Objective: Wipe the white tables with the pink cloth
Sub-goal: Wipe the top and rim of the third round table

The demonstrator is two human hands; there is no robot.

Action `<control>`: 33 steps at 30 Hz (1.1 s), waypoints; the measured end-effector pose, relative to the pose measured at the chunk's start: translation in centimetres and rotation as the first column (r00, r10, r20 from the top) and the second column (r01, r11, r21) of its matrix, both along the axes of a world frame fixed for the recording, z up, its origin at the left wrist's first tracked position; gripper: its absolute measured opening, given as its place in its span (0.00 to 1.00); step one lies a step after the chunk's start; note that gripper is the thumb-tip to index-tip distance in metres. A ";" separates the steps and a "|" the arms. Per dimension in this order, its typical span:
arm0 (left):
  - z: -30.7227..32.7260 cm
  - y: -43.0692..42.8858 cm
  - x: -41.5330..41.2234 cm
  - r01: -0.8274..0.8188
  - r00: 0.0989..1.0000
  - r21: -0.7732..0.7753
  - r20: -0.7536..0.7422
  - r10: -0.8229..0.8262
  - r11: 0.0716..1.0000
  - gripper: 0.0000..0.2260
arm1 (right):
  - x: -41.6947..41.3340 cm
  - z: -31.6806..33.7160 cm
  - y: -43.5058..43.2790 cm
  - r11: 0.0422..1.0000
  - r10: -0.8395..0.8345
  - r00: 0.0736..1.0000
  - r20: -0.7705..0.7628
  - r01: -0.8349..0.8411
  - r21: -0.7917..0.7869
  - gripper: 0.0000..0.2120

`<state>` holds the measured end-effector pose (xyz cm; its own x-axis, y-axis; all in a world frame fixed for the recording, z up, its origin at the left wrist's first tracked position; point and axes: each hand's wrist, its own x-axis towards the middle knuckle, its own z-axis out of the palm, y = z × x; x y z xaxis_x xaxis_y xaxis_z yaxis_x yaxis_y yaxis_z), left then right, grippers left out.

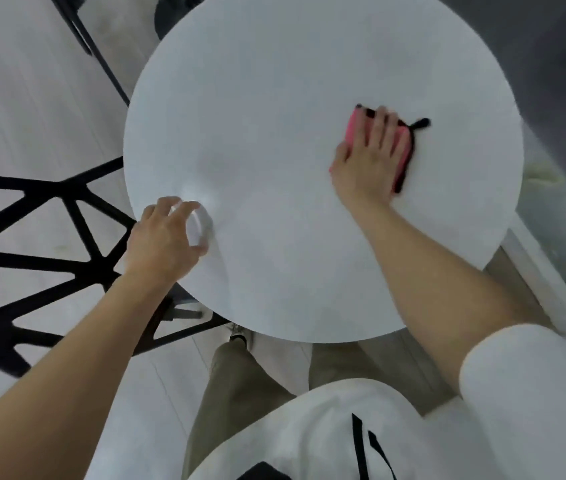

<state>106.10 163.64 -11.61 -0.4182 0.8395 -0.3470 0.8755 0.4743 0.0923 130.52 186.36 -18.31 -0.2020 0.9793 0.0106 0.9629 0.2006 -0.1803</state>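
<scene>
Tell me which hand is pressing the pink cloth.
The right hand: it lies flat on the pink cloth on the white table. The left hand is at the table's near-left edge, curled around something pale and blurred, not the cloth.

Bright, even, diffuse light with only faint shadows. Wide-angle bending curves the edges. Motion blur softens both hands, and the round white table (pixel 274 98) shows mild glare.
</scene>
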 end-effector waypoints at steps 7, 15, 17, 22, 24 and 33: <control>1.4 0.5 -0.4 0.080 0.997 -0.078 -0.007 -0.081 0.994 0.38 | -8.7 1.0 -13.8 0.642 0.763 0.637 -0.106 -0.766 0.019 0.28; 1.9 8.8 4.1 0.334 0.934 0.092 0.102 -0.343 0.938 0.39 | 19.4 0.0 -2.0 0.998 0.063 0.992 0.105 -0.064 -0.001 0.30; 1.6 10.4 5.7 0.416 0.899 0.064 0.124 -0.420 0.907 0.43 | 16.0 -0.1 -2.7 0.990 -0.143 0.987 0.070 0.144 0.002 0.31; 1.9 14.0 7.8 0.557 0.825 -0.002 0.118 -0.553 0.831 0.56 | 3.0 0.5 -12.7 0.991 0.132 0.988 -0.083 -0.129 0.034 0.29; 1.9 16.1 8.4 0.597 0.800 -0.010 0.085 -0.594 0.802 0.61 | 3.3 0.8 -15.8 0.945 0.326 0.938 -0.117 -0.327 0.014 0.28; -0.5 18.6 14.3 0.622 0.782 -0.098 0.042 -0.621 0.777 0.62 | 19.9 -0.5 2.7 0.988 0.058 0.993 0.104 -0.072 0.134 0.28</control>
